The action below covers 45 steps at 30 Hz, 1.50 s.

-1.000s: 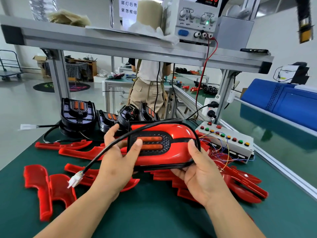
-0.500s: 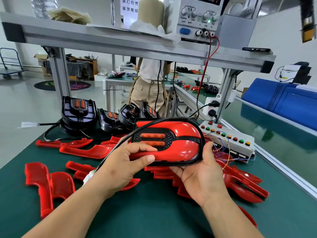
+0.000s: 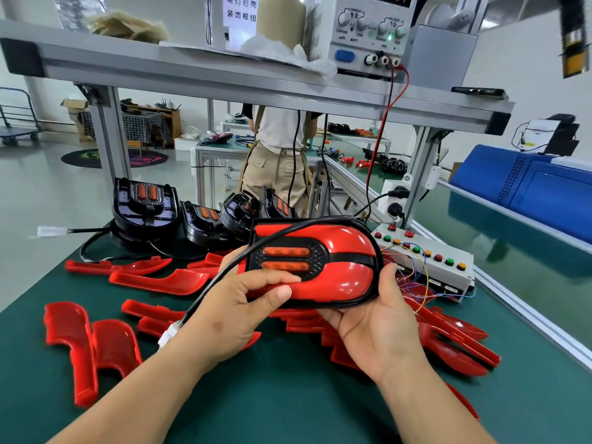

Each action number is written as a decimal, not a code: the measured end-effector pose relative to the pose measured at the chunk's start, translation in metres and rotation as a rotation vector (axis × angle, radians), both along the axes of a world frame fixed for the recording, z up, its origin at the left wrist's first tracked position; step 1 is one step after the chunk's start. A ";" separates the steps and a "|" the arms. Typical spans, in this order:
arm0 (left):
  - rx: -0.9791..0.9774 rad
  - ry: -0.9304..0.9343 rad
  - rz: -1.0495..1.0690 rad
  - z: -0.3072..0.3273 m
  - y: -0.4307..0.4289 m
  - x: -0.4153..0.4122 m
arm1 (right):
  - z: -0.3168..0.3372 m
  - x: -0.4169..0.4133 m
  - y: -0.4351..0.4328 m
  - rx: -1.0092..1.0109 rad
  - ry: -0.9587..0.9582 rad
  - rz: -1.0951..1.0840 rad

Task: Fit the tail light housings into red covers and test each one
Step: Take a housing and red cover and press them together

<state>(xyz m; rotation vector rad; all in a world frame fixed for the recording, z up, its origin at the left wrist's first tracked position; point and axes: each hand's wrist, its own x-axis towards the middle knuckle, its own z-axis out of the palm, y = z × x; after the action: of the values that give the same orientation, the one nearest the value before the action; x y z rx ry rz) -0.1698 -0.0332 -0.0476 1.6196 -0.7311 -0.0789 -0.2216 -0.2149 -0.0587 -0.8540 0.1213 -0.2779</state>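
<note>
I hold an assembled tail light above the green bench: a black housing with two orange lenses, fitted with glossy red covers. My left hand grips its left end, fingers curled over the lower red cover. My right hand cups the right end from below, thumb up along the black rim. Its black cable loops over the top and runs down past my left wrist to a white connector. Several bare black housings stand at the back left. Loose red covers lie scattered on the mat.
A white test box with coloured buttons and loose wires sits right of the light. A power supply stands on the overhead shelf, red lead hanging down. A person stands behind the bench. A blue case lies far right.
The tail light has risen slightly and moved toward the test box. My left fingers shifted from the lens area to curl over the lower red cover; my right hand slid under the right end.
</note>
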 end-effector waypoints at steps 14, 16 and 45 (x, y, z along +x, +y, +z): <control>-0.083 0.118 0.037 0.001 -0.003 0.002 | -0.006 0.005 -0.001 -0.006 0.095 -0.038; 0.002 -0.001 0.117 -0.002 -0.002 0.003 | -0.005 0.004 0.000 0.003 0.090 -0.037; 0.161 -0.299 0.303 -0.009 -0.008 -0.008 | -0.004 0.002 0.001 -0.002 0.100 -0.050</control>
<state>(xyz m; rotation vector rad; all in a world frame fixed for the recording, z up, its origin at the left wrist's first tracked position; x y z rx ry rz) -0.1783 -0.0417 -0.0565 1.9038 -0.7096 0.3377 -0.2192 -0.2142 -0.0630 -0.8679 0.2361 -0.2820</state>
